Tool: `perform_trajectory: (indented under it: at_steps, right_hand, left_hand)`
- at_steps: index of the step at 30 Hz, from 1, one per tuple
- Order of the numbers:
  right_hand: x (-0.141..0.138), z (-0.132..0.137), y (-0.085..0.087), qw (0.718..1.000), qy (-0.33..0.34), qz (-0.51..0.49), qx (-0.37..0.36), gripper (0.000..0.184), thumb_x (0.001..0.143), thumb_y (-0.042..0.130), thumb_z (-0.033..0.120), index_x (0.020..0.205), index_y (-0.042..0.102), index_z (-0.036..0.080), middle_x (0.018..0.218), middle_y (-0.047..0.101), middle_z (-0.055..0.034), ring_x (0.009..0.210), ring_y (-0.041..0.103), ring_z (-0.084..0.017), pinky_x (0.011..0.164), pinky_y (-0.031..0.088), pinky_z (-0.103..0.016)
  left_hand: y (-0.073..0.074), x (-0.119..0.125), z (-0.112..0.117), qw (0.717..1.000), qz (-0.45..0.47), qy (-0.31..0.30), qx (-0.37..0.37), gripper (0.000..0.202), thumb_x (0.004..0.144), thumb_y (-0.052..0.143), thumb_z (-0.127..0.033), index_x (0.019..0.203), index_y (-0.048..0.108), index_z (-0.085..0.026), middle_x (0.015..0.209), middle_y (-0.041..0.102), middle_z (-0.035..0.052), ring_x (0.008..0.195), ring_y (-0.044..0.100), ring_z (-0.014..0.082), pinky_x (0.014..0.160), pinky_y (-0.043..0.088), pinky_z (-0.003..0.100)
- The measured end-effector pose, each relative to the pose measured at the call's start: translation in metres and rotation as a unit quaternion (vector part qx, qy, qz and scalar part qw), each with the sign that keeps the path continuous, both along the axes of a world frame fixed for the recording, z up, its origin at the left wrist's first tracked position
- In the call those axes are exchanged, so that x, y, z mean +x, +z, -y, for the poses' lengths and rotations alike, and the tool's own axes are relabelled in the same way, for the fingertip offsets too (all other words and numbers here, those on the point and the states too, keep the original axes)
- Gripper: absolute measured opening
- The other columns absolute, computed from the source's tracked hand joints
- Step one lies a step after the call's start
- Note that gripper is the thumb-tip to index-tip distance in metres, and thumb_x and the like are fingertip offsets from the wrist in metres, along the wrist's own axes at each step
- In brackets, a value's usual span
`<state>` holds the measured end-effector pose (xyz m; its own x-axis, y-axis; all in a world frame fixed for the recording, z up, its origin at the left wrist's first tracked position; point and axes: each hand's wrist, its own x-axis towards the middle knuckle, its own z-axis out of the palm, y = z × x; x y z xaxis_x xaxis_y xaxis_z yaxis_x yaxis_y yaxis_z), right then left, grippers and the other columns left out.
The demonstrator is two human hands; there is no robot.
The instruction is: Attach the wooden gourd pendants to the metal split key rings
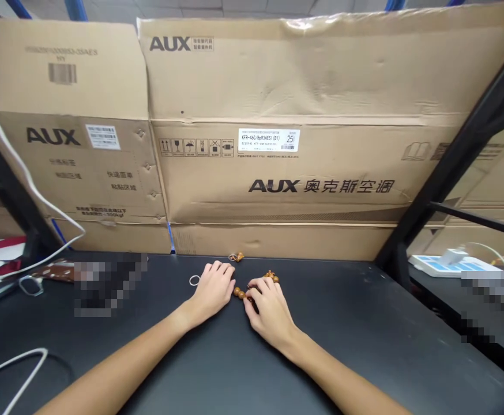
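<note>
Both my hands rest on a black table (342, 323) in front of large cardboard boxes. My left hand (212, 288) lies palm down, fingers curled under at the tips, with nothing seen in it. A small clear ring (194, 280) lies just to its left. My right hand (268, 305) is closed in a pinch on a string of brown wooden beads (240, 293). More of those beads (271, 276) show past its fingertips. A separate small brown bead piece (236, 257) lies farther back by the box.
Flattened AUX cardboard boxes (304, 173) stand along the table's back edge. A black metal frame bar (455, 155) slants at the right. A white power strip (455, 264) lies beyond it. White cables (27, 363) and glasses (29, 285) are at the left.
</note>
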<state>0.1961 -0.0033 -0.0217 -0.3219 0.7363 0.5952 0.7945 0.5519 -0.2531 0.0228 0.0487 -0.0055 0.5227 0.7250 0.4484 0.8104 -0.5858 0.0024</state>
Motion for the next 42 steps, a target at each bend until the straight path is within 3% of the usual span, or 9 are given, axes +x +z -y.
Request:
perform_trajectory:
  at_steps: [3, 8, 13, 19, 23, 27, 30, 34, 42]
  right_hand:
    - [0.000, -0.001, -0.001, 0.999, -0.046, 0.004, 0.012, 0.011, 0.082, 0.052, 0.016, 0.078, 0.063, 0.018, 0.100, 0.060, -0.0106, 0.095, 0.048, -0.027, 0.080, 0.040, -0.043]
    - [0.002, -0.002, -0.002, 0.994, -0.107, 0.015, 0.029, 0.008, 0.079, 0.054, 0.017, 0.074, 0.060, 0.017, 0.101, 0.058, -0.0138, 0.098, 0.046, -0.030, 0.078, 0.039, -0.044]
    - [0.003, -0.002, -0.001, 0.987, -0.147, 0.035, 0.062, 0.008, 0.076, 0.056, 0.015, 0.077, 0.063, 0.017, 0.104, 0.059, -0.0170, 0.101, 0.044, -0.033, 0.077, 0.040, -0.047]
    - [0.002, -0.001, 0.002, 0.984, -0.167, 0.054, 0.018, 0.012, 0.075, 0.055, 0.014, 0.082, 0.065, 0.011, 0.112, 0.056, -0.0228, 0.108, 0.041, -0.038, 0.083, 0.038, -0.051]
    - [0.001, 0.003, 0.006, 0.989, -0.145, 0.040, 0.005, 0.025, 0.074, 0.056, 0.013, 0.097, 0.064, 0.009, 0.119, 0.052, -0.0218, 0.114, 0.038, -0.037, 0.089, 0.036, -0.050]
    - [0.002, 0.007, 0.008, 0.998, -0.052, 0.044, 0.018, 0.039, 0.077, 0.055, 0.015, 0.115, 0.060, 0.021, 0.129, 0.046, -0.0131, 0.118, 0.035, -0.033, 0.096, 0.033, -0.049]
    - [0.004, 0.007, 0.008, 0.998, -0.019, 0.052, 0.018, 0.029, 0.078, 0.056, 0.016, 0.105, 0.065, 0.025, 0.133, 0.043, -0.0091, 0.120, 0.033, -0.032, 0.097, 0.031, -0.050]
    - [0.005, 0.006, 0.006, 0.998, -0.016, 0.056, 0.008, 0.016, 0.082, 0.055, 0.019, 0.093, 0.066, 0.022, 0.134, 0.043, -0.0093, 0.121, 0.032, -0.032, 0.097, 0.032, -0.050]
    - [0.004, 0.003, 0.004, 0.999, 0.010, 0.046, -0.006, 0.009, 0.085, 0.051, 0.015, 0.085, 0.060, 0.018, 0.127, 0.047, -0.0116, 0.119, 0.035, -0.030, 0.096, 0.036, -0.049]
  left_hand:
    - [0.003, 0.012, -0.015, 1.000, -0.011, 0.008, -0.008, 0.032, 0.089, 0.045, -0.019, 0.119, 0.052, -0.013, 0.120, 0.059, 0.0139, 0.104, 0.050, 0.0285, 0.085, 0.036, 0.041]
    - [0.007, 0.031, -0.025, 0.999, -0.020, 0.025, -0.024, 0.029, 0.087, 0.042, -0.014, 0.112, 0.057, -0.011, 0.107, 0.064, 0.0159, 0.099, 0.052, 0.0293, 0.083, 0.037, 0.041]
    - [0.010, 0.026, -0.004, 0.999, -0.036, -0.027, -0.026, 0.033, 0.083, 0.043, -0.009, 0.115, 0.054, -0.012, 0.101, 0.064, 0.0149, 0.096, 0.054, 0.0286, 0.082, 0.037, 0.040]
    - [0.012, -0.002, 0.035, 0.996, -0.007, -0.064, -0.067, 0.034, 0.085, 0.043, -0.007, 0.115, 0.053, -0.019, 0.102, 0.062, 0.0095, 0.094, 0.055, 0.0246, 0.085, 0.039, 0.038]
    - [0.012, -0.011, 0.049, 0.990, 0.031, -0.104, -0.085, 0.032, 0.087, 0.043, -0.007, 0.114, 0.053, -0.020, 0.105, 0.061, 0.0082, 0.097, 0.054, 0.0231, 0.086, 0.040, 0.038]
    - [0.009, -0.011, 0.051, 0.983, 0.062, -0.146, -0.097, 0.031, 0.088, 0.040, -0.005, 0.110, 0.054, -0.021, 0.103, 0.061, 0.0067, 0.100, 0.053, 0.0214, 0.090, 0.040, 0.037]
    - [0.007, -0.011, 0.050, 0.980, 0.082, -0.154, -0.097, 0.030, 0.087, 0.043, -0.006, 0.109, 0.054, -0.021, 0.101, 0.061, 0.0059, 0.098, 0.053, 0.0211, 0.090, 0.040, 0.037]
    - [0.007, -0.011, 0.049, 0.979, 0.093, -0.153, -0.100, 0.025, 0.086, 0.047, -0.010, 0.108, 0.054, -0.022, 0.099, 0.061, 0.0053, 0.095, 0.053, 0.0219, 0.088, 0.040, 0.038]
    - [0.003, -0.013, 0.044, 0.974, 0.131, -0.135, -0.128, 0.012, 0.087, 0.050, -0.016, 0.098, 0.054, -0.021, 0.091, 0.057, 0.0033, 0.086, 0.051, 0.0195, 0.082, 0.042, 0.036]
